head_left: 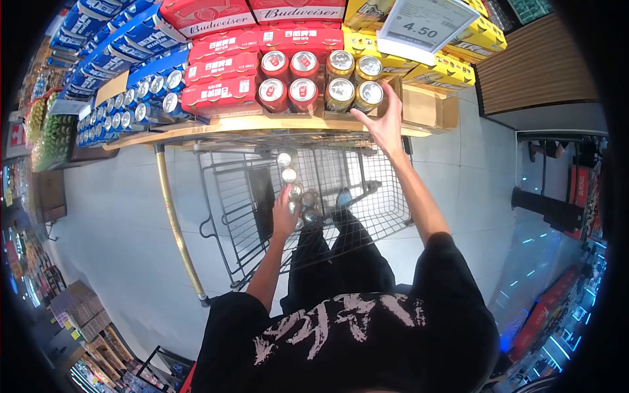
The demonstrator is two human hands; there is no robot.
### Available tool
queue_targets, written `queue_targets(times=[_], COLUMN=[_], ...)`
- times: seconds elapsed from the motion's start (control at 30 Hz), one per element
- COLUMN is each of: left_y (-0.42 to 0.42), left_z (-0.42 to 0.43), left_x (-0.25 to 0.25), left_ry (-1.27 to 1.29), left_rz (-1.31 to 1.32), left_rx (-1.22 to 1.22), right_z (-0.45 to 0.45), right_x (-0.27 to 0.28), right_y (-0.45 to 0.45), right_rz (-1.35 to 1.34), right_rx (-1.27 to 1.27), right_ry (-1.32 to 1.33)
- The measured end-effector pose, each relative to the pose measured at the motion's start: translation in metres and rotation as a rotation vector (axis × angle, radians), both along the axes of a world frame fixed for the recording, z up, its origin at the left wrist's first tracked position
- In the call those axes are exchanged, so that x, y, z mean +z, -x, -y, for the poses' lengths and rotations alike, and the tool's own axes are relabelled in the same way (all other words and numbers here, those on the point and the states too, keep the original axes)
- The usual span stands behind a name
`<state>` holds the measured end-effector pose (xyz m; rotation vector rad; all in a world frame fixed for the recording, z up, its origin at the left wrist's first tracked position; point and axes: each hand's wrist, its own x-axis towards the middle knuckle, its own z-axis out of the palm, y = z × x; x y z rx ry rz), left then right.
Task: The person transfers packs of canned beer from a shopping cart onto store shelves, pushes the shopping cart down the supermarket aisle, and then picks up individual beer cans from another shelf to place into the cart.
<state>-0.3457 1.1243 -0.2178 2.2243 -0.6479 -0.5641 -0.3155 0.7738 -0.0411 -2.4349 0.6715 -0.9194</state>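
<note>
My right hand [385,123] reaches up to the shelf, its thumb and fingers curved round the front right gold can [369,93]. Several more gold-topped cans [340,90] stand beside it in a small block. To their left is a block of red cans [303,92] with silver lids and red tabs. My left hand [284,215] is down in the wire shopping cart [386,196], its fingers closed at the side of a silver-topped can [295,192]. Several other cans [289,175] stand around it in the cart, partly hidden by that hand.
Red Budweiser cartons [219,95] and yellow cartons [449,71] are stacked on the wooden shelf [288,123]. Blue cans [157,85] fill its left side. A price sign [422,29] reads 4.50. An open cardboard tray [429,108] sits right of the gold cans.
</note>
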Motion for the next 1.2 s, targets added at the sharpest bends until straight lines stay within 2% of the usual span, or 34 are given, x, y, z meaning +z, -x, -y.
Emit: queue_targets(times=[0.1,0.23,0.3,0.43,0.5,0.63,0.7,0.73,0.8,0.87,0.97,1.1,1.13,1.2], left_y=[-0.007,-0.029,-0.047,-0.090,-0.107,-0.126,-0.128,-0.129,-0.128,-0.125,-0.112,-0.082,-0.072,-0.052], left_z=[0.023,0.074,0.105,0.178,0.205,0.231,0.231,0.230,0.226,0.227,0.220,0.205,0.199,0.188], left_x=[0.040,0.107,0.137,0.189,0.196,0.174,0.169,0.172,0.177,0.184,0.240,0.285,0.295,0.302], left_ry=[0.165,0.213,0.278,0.342,0.242,0.039,0.129,0.169,0.216,0.410,0.648,1.221,1.216,1.156], left_rz=[0.151,0.267,0.332,0.473,0.577,0.665,0.704,0.730,0.746,0.811,0.799,-0.046,-0.233,-0.612], left_rx=[-0.007,-0.032,-0.037,0.003,0.016,0.067,0.098,0.068,0.002,0.027,0.113,0.048,0.120,0.260], right_z=[0.020,0.028,0.031,0.010,0.004,0.008,0.005,0.009,0.007,0.002,0.001,-0.023,-0.029,-0.039], right_x=[-0.015,0.006,-0.002,0.056,0.074,0.092,0.105,0.097,0.099,0.101,0.105,0.137,0.142,0.141], right_y=[-0.011,-0.009,0.001,0.039,0.064,0.121,0.147,0.160,0.186,0.204,0.226,0.215,0.210,0.200], right_rz=[-0.140,-0.243,-0.058,0.152,0.291,0.435,0.476,0.447,0.465,0.475,0.517,0.657,0.628,0.635], right_rx=[0.101,0.092,0.123,0.104,0.058,0.116,0.143,0.127,0.100,0.069,0.079,0.079,0.042,0.142], right_ry=[-0.416,-0.457,-0.465,-0.469,-0.565,-0.704,-0.772,-0.661,-0.727,-0.748,-0.967,-1.279,-1.333,-1.531])
